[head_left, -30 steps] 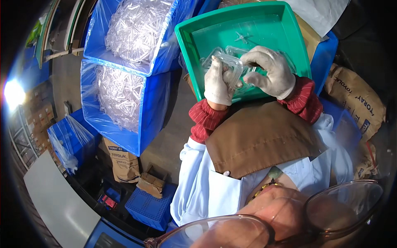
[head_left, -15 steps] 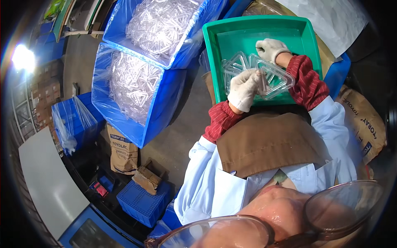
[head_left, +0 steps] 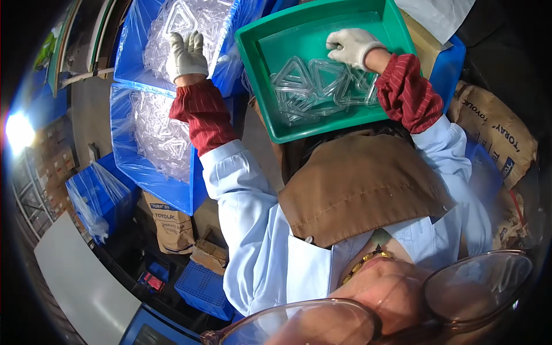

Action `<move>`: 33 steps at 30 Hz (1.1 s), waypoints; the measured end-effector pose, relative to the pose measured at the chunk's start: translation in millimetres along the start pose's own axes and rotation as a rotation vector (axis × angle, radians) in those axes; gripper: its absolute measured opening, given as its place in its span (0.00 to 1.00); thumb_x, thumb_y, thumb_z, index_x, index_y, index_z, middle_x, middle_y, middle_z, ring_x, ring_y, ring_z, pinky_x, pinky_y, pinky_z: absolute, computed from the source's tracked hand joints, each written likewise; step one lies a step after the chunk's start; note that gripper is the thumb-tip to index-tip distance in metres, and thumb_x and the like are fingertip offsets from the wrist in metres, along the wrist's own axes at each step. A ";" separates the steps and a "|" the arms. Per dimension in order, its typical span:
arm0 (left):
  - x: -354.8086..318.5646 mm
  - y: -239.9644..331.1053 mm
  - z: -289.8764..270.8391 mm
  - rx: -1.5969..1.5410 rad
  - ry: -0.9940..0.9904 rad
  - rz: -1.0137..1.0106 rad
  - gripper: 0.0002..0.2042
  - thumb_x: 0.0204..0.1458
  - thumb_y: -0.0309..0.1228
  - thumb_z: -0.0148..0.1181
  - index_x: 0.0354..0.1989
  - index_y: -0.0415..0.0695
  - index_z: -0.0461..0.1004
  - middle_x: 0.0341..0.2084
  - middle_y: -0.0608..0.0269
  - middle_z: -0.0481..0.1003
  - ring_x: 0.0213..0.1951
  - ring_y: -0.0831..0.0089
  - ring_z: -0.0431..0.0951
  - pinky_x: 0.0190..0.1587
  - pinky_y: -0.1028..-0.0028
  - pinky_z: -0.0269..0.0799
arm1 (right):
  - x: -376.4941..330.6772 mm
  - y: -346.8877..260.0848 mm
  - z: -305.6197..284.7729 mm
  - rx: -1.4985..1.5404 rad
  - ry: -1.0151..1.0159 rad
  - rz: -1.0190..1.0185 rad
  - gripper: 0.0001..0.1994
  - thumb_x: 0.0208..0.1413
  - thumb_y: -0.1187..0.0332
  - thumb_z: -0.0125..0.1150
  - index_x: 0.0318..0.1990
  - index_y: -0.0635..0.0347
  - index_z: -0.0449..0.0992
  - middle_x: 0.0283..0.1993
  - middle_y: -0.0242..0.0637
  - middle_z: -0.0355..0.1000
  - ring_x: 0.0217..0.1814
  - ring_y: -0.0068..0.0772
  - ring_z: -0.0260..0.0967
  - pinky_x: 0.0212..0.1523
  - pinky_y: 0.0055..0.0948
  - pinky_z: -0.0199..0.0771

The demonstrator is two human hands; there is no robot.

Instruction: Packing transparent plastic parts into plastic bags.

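A loose heap of clear, rounded-triangle plastic frames (head_left: 322, 86) lies in a shallow green plastic tray (head_left: 259, 52) that rests on the person's lap, tilted slightly. The right hand (head_left: 349, 45), in a white fabric glove, lies flat on the far edge of that heap, fingers together and bent down onto the frames; whether it grips one cannot be told. A dark red ribbed sleeve cover (head_left: 407, 92) runs from that wrist up to a pale blue work-coat sleeve.

The left hand (head_left: 185, 54), also in a white glove, reaches well away from the tray to the person's left, into the upper blue plastic bin (head_left: 129, 69) lined with a clear bag. It rests palm down on a pile of more clear triangular frames (head_left: 172, 23), fingers stretched forward and close together, with nothing visibly clamped between them. Its forearm wears a matching dark red sleeve cover (head_left: 201, 112).

Just below that bin sits a second blue plastic bin (head_left: 172, 195), likewise lined and filled with the same clear frames. A brown apron (head_left: 356, 190) covers the person's lap below the tray.

Further out, brown paper sacks (head_left: 494, 132) stand at the right and another paper sack (head_left: 169, 224) beside a cardboard box on the floor at the left. A smaller blue bin with a plastic liner (head_left: 92, 198) and a blue slotted crate (head_left: 201, 287) sit on the dark floor near a pale grey tabletop (head_left: 80, 282).
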State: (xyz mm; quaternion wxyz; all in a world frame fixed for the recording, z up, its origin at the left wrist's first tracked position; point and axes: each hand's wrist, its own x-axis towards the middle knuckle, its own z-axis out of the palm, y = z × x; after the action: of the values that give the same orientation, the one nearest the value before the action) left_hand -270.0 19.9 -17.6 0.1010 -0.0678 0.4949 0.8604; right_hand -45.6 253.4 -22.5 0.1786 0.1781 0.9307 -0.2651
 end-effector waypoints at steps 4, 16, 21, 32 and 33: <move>-96.8 -18.5 29.7 0.670 -0.373 0.118 0.21 0.48 0.31 0.59 0.46 0.28 0.65 0.38 0.56 0.71 0.36 0.74 0.71 0.40 0.78 0.67 | -4.7 11.9 14.3 -0.124 -0.088 0.030 0.16 0.43 0.56 0.60 0.38 0.53 0.75 0.38 0.39 0.73 0.43 0.42 0.70 0.45 0.37 0.69; -187.7 -68.6 18.6 1.499 -0.727 0.509 0.24 0.38 0.30 0.64 0.47 0.43 0.66 0.41 0.50 0.69 0.44 0.52 0.69 0.44 0.63 0.68 | 5.1 31.2 8.8 0.648 0.109 -0.019 0.11 0.36 0.62 0.66 0.19 0.59 0.72 0.16 0.29 0.65 0.19 0.19 0.59 0.24 0.25 0.64; -174.4 -69.3 51.6 1.304 -0.690 0.736 0.19 0.43 0.34 0.61 0.44 0.42 0.68 0.41 0.52 0.69 0.43 0.54 0.70 0.43 0.64 0.68 | -19.5 43.0 -8.4 0.848 0.351 -0.054 0.08 0.42 0.67 0.64 0.23 0.61 0.72 0.22 0.28 0.68 0.21 0.21 0.62 0.26 0.24 0.65; -102.7 -163.7 122.2 2.046 -0.711 0.434 0.19 0.49 0.44 0.47 0.42 0.44 0.71 0.42 0.52 0.71 0.45 0.56 0.72 0.45 0.61 0.69 | -243.3 177.3 -83.4 -0.033 0.912 0.480 0.12 0.44 0.61 0.60 0.34 0.57 0.73 0.34 0.35 0.70 0.37 0.33 0.68 0.38 0.26 0.66; -103.1 -161.7 121.2 2.054 -0.717 0.415 0.19 0.48 0.43 0.47 0.42 0.44 0.72 0.42 0.52 0.71 0.45 0.56 0.72 0.45 0.61 0.69 | -268.3 204.9 -73.8 -0.092 0.839 0.648 0.13 0.46 0.60 0.57 0.38 0.53 0.73 0.40 0.37 0.69 0.42 0.41 0.65 0.43 0.30 0.65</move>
State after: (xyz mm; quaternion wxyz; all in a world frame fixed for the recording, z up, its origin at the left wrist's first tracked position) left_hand -133.0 193.0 -70.1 0.1007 0.3857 0.9171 0.0108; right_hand 258.3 394.0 62.7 -0.1289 0.5392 0.8300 -0.0612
